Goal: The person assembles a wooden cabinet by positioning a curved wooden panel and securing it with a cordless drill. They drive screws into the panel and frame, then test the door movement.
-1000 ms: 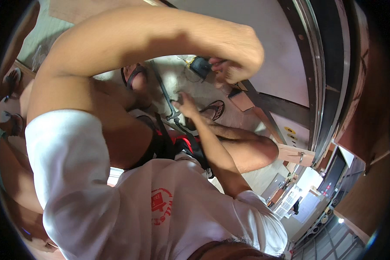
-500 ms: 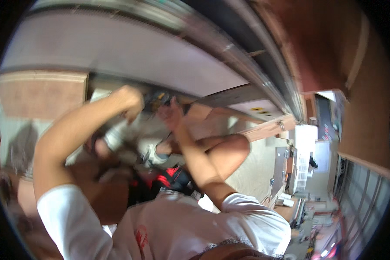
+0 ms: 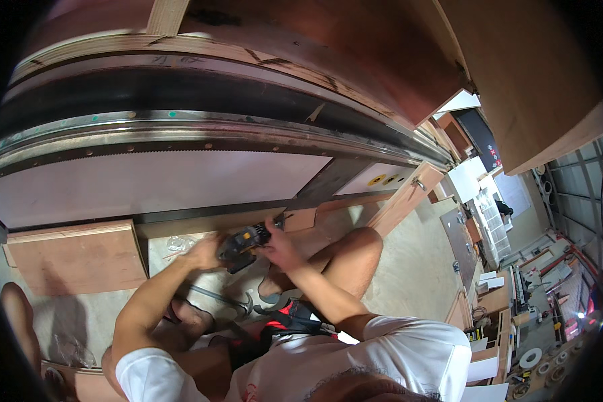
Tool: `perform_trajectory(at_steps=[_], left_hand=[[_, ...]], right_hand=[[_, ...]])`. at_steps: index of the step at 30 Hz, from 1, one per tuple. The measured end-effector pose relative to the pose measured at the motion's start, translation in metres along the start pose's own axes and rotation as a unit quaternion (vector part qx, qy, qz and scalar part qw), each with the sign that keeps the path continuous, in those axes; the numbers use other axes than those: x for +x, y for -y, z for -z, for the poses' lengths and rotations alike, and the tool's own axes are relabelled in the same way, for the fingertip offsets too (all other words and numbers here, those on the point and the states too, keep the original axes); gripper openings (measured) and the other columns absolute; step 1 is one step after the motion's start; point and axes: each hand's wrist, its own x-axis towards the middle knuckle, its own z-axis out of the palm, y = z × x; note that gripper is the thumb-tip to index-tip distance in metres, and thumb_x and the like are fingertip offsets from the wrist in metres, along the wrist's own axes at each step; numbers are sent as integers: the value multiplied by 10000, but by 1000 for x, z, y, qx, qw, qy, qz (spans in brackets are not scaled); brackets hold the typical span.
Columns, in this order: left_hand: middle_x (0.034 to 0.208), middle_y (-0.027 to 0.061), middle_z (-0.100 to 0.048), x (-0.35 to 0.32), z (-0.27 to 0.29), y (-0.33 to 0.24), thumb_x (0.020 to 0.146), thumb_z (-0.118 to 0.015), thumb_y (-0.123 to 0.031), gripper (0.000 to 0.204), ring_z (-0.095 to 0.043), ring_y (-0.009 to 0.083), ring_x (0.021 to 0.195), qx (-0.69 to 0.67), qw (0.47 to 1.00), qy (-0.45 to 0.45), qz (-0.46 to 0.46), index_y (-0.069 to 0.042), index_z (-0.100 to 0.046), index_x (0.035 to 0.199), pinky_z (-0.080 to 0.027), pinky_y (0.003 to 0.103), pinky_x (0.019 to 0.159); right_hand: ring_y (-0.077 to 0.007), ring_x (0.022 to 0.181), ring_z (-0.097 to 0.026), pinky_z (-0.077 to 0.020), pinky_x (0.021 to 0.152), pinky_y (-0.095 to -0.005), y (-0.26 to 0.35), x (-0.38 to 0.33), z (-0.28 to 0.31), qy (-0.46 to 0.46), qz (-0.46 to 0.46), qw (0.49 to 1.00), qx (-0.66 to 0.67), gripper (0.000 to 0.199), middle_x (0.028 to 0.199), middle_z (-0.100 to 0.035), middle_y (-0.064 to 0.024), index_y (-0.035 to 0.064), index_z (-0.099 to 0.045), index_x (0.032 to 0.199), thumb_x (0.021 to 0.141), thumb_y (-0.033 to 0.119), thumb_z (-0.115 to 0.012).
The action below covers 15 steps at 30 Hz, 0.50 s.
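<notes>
We gripped a black drill [image 3: 242, 245] with yellow markings in both hands, left hand [image 3: 204, 253] and right hand [image 3: 278, 246] clenched around it, near a wooden block [image 3: 300, 219].

The person sits on the concrete floor [image 3: 415, 275] with knees raised, both hands on a black and yellow cordless drill [image 3: 242, 245]. The left hand [image 3: 203, 253] grips the rear of its body; the right hand [image 3: 279, 246] closes over the front end, just below a small wooden block [image 3: 300, 219]. A metal hammer [image 3: 224, 299] lies on the floor beneath the left forearm. A long white panel [image 3: 154, 179] with a dark steel rail [image 3: 201, 130] above it runs across the upper area. A plywood board [image 3: 77, 258] lies to the left.
</notes>
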Motion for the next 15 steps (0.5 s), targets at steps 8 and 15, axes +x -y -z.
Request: perform_trajectory(at_steps=[8,15], left_hand=[[1172,116,-665,48,12,-153,801,-835,-265,581,-657,224,1059,-353,912,-202,-59,-54,-558,1267,-508,349,935],[1061,71,-686,70,74,-256,814,-804,-146,466,-642,129,985,-559,765,-233,-222,-27,-532,1173,-517,308,890]], right_hand=[[-277,1155,-609,-479,1029,-461,134,-209,-78,90,152,969,-175,477,1255,-613,-171,-10,-470,1354,1004,288,-597],[-117,795,-528,-442,698,-243,241,-393,-153,-182,854,326,-362,244,989,-608,-76,0,-569,1116,980,189,-643]])
